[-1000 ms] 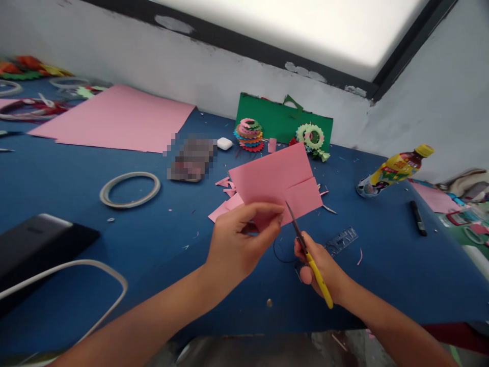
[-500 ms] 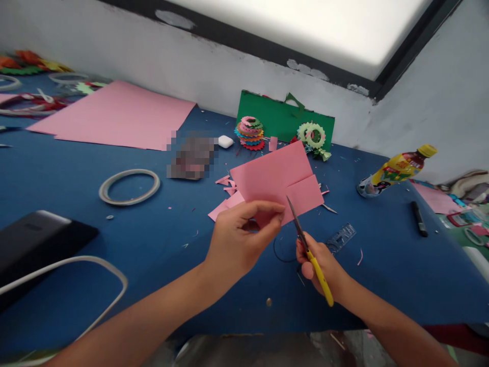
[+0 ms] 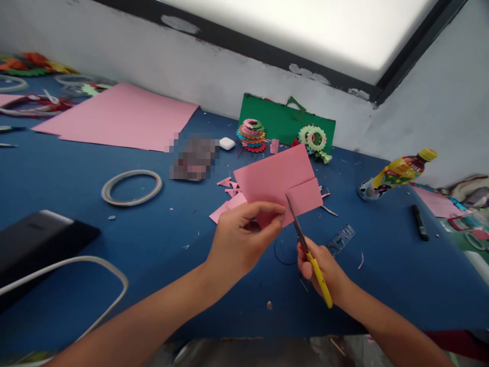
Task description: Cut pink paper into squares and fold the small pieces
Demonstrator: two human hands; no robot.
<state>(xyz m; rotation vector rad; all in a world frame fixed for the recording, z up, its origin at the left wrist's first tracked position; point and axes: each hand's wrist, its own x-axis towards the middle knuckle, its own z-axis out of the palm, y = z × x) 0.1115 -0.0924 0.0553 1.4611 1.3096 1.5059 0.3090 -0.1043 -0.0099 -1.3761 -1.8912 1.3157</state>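
Note:
Between thumb and fingers, my left hand (image 3: 244, 234) pinches the lower edge of a pink sheet of paper (image 3: 273, 173), held above the table. A slit runs in from the sheet's right edge, parting a lower right flap. My right hand (image 3: 324, 265) is closed round a pair of scissors (image 3: 318, 275) with yellow handles. Their blades look nearly together and point up and left, the tip over the paper near the flap's left end. Whether the tip touches the paper I cannot tell. Pink paper scraps (image 3: 231, 186) lie behind the sheet.
On the blue table (image 3: 183, 306) are a tape roll (image 3: 132, 188), a black power bank (image 3: 49, 234) with a white cable, a clear stencil ruler (image 3: 342, 239), a marker (image 3: 419, 223) and a drink bottle (image 3: 397, 173). Scalloped paper rings (image 3: 252, 135) stand by a green board (image 3: 271, 114).
The camera view has shifted slightly. Both hands, the pink paper and the scissors keep almost the same positions, with the scissor blades a touch closer together.

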